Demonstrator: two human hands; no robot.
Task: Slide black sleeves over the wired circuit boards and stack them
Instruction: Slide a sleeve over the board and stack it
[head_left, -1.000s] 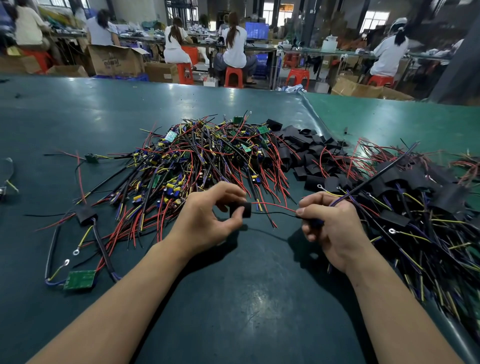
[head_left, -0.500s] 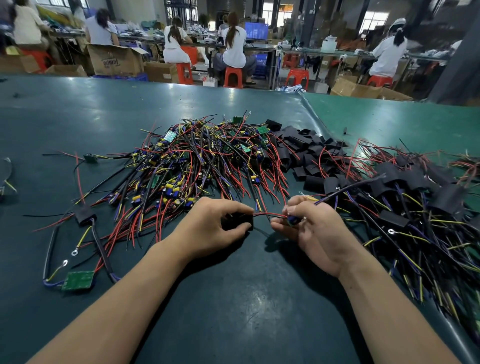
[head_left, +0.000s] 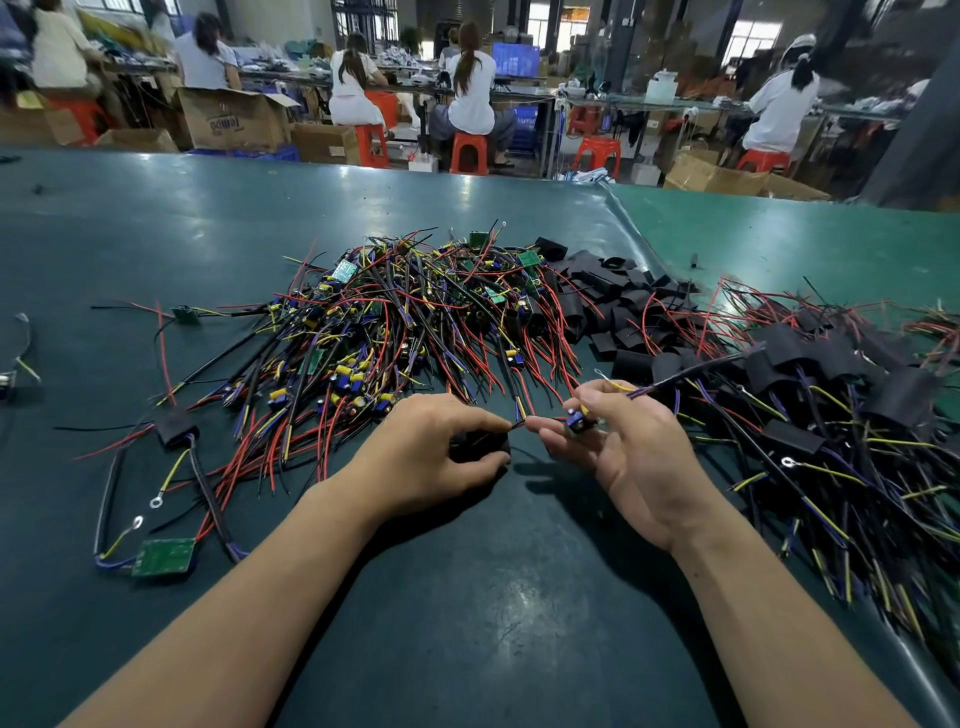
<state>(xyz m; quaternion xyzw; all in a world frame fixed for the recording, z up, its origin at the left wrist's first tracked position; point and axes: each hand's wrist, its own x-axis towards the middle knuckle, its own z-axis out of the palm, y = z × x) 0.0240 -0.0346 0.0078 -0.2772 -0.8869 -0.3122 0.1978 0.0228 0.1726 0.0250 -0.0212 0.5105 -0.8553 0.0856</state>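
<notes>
My left hand (head_left: 436, 452) grips a black sleeve (head_left: 480, 444) between thumb and fingers, just above the table. My right hand (head_left: 623, 447) pinches a small wired circuit board (head_left: 581, 422) with blue parts; its red and black wires run into the sleeve's mouth, and its other wires trail off to the right. Behind my hands lies a big tangle of bare wired boards (head_left: 395, 332). A heap of loose black sleeves (head_left: 613, 306) sits behind and right. The stack of sleeved boards (head_left: 831, 395) spreads at the right.
The dark green table (head_left: 467, 597) reaches to a seam (head_left: 639, 234) with a lighter green mat. At the left lie a bare green board (head_left: 163, 556) and one sleeved board (head_left: 175, 427). People sit on red stools at benches far behind.
My right hand has moved left toward my left hand, and the gap between board and sleeve has shrunk. The wires now reach the sleeve. My left hand has barely moved.
</notes>
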